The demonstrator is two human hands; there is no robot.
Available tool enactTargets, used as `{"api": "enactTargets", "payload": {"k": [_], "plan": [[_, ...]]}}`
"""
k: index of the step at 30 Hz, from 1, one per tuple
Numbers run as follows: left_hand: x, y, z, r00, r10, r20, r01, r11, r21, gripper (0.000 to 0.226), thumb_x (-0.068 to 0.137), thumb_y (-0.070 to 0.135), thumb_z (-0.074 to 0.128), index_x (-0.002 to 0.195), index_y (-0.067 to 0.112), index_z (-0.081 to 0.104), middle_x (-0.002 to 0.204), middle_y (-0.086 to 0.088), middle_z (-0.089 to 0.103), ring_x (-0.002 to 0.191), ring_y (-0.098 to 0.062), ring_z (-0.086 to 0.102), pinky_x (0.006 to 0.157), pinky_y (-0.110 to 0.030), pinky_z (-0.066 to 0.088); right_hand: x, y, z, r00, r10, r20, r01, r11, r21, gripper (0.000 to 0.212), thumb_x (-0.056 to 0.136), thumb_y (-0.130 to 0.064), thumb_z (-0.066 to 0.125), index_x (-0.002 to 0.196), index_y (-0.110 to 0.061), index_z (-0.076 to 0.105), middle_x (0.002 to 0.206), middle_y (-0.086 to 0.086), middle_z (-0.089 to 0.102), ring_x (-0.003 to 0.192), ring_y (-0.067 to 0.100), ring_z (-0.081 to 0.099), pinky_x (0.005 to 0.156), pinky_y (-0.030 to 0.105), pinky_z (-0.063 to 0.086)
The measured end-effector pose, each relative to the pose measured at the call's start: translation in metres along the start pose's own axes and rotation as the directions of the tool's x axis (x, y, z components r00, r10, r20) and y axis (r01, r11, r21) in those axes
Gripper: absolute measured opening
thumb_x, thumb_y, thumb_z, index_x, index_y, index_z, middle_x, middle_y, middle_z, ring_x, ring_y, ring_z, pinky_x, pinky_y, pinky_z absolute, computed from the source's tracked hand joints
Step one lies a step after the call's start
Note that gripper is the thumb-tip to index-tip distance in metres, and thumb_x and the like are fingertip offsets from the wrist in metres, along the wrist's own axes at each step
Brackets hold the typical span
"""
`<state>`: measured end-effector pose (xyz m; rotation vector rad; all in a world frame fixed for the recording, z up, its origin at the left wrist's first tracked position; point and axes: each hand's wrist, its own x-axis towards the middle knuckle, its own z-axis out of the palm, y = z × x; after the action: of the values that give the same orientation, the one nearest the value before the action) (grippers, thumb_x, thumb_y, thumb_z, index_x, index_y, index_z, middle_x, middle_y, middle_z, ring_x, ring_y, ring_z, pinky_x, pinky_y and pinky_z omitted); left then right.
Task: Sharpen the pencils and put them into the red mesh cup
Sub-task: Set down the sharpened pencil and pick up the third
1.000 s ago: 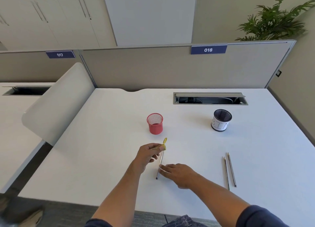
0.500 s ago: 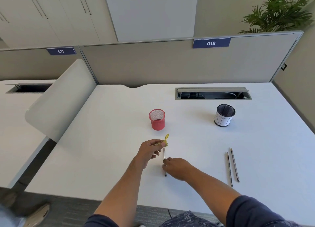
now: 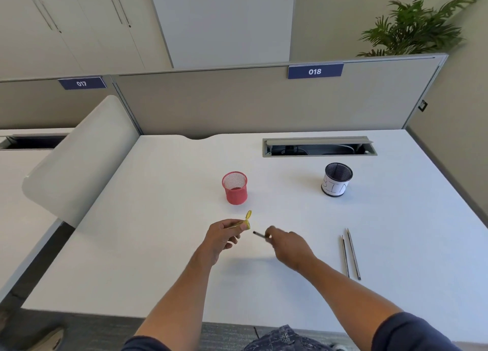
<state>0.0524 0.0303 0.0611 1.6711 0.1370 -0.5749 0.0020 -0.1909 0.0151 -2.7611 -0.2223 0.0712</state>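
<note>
While my left hand (image 3: 224,234) pinches the small yellow plastic sharpener (image 3: 244,222) steady, my right hand (image 3: 287,245) grips a dark slim pencil (image 3: 259,234), its end aimed at it, presumably for insertion.

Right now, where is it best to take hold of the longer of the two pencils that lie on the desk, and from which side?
Probably pinch the longer pencil mid-shaft from above, fingers closing across it. It lies flat on the desk, close beside the shorter pencil, so start at its free outer side.
</note>
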Motion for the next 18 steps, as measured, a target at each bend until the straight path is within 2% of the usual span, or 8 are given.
{"api": "enactTargets", "payload": {"k": [3, 5, 8, 10, 12, 14, 16, 18], "plan": [[0.000, 0.000, 0.003, 1.000, -0.005, -0.002, 0.005, 1.000, 0.000, 0.032, 0.075, 0.040, 0.086, 0.099, 0.019, 0.082, 0.074, 0.001, 0.063, 0.063, -0.013, 0.053, 0.065, -0.026, 0.038, 0.003, 0.008, -0.011, 0.966, 0.258, 0.018, -0.244, 0.884, 0.398, 0.014, 0.100, -0.037, 0.055, 0.100, -0.025, 0.060, 0.075, -0.008, 0.060, 0.064, 0.014, 0.053, 0.060, 0.032, 0.042], [0.000, 0.001, 0.005, 1.000, -0.009, 0.001, 0.009, 1.000, 0.003, 0.027, 0.080, 0.037, 0.084, 0.100, 0.019, 0.082, 0.074, 0.001, 0.062, 0.063, -0.013, 0.053, 0.065, -0.026, 0.038, 0.004, 0.014, -0.015, 0.935, 0.355, 0.028, -0.307, 0.765, 0.566, 0.021, 0.094, -0.041, 0.065, 0.084, -0.023, 0.064, 0.067, -0.009, 0.056, 0.060, 0.009, 0.050, 0.057, 0.025, 0.039], [0.001, 0.003, 0.008, 1.000, -0.005, 0.009, 0.005, 1.000, 0.004, 0.028, 0.079, 0.037, 0.084, 0.100, 0.019, 0.082, 0.073, 0.001, 0.062, 0.063, -0.013, 0.053, 0.065, -0.027, 0.038, 0.005, 0.018, -0.017, 0.913, 0.408, -0.016, -0.302, 0.701, 0.646, 0.025, 0.092, -0.045, 0.067, 0.080, -0.024, 0.072, 0.087, -0.005, 0.060, 0.076, 0.010, 0.056, 0.067, 0.022, 0.041], [0.002, 0.004, 0.008, 1.000, -0.003, 0.011, 0.003, 1.000, 0.008, 0.027, 0.079, 0.037, 0.084, 0.100, 0.019, 0.082, 0.074, 0.001, 0.062, 0.063, -0.013, 0.053, 0.066, -0.028, 0.038, 0.005, 0.019, -0.020, 0.892, 0.451, -0.016, -0.307, 0.632, 0.712, 0.026, 0.091, -0.050, 0.068, 0.082, -0.027, 0.077, 0.088, -0.004, 0.063, 0.078, 0.011, 0.058, 0.070, 0.024, 0.042], [0.003, 0.005, 0.008, 1.000, -0.002, 0.015, 0.001, 1.000, 0.012, 0.025, 0.081, 0.036, 0.084, 0.100, 0.019, 0.082, 0.074, 0.001, 0.062, 0.063, -0.013, 0.053, 0.066, -0.027, 0.038, 0.006, 0.022, -0.025, 0.878, 0.478, 0.028, -0.281, 0.467, 0.839, 0.026, 0.089, -0.045, 0.071, 0.082, -0.021, 0.079, 0.075, -0.002, 0.068, 0.065, 0.015, 0.057, 0.066, 0.027, 0.044], [0.003, 0.006, 0.008, 1.000, 0.002, 0.024, -0.002, 1.000, 0.012, 0.031, 0.077, 0.039, 0.085, 0.100, 0.019, 0.081, 0.074, 0.001, 0.062, 0.063, -0.012, 0.053, 0.066, -0.027, 0.038, 0.006, 0.026, -0.031, 0.874, 0.482, 0.055, -0.210, 0.274, 0.939, 0.020, 0.089, -0.031, 0.076, 0.084, -0.011, 0.079, 0.070, 0.005, 0.070, 0.062, 0.019, 0.060, 0.059, 0.027, 0.047], [0.002, 0.007, 0.009, 1.000, 0.006, 0.029, -0.007, 1.000, 0.015, 0.040, 0.071, 0.045, 0.084, 0.101, 0.019, 0.081, 0.074, 0.002, 0.062, 0.063, -0.012, 0.053, 0.066, -0.027, 0.038, 0.005, 0.028, -0.035, 0.878, 0.472, 0.087, -0.155, 0.108, 0.982, 0.017, 0.087, -0.020, 0.078, 0.091, -0.004, 0.078, 0.078, 0.014, 0.074, 0.068, 0.025, 0.068, 0.059, 0.026, 0.053], [0.002, 0.007, 0.009, 1.000, 0.009, 0.030, -0.010, 1.000, 0.019, 0.045, 0.067, 0.048, 0.083, 0.101, 0.019, 0.081, 0.074, 0.002, 0.061, 0.063, -0.012, 0.053, 0.066, -0.027, 0.038, 0.005, 0.029, -0.038, 0.887, 0.446, 0.123, -0.140, 0.006, 0.990, 0.017, 0.085, -0.017, 0.080, 0.094, -0.003, 0.078, 0.086, 0.020, 0.076, 0.075, 0.028, 0.073, 0.064, 0.028, 0.057]]}}
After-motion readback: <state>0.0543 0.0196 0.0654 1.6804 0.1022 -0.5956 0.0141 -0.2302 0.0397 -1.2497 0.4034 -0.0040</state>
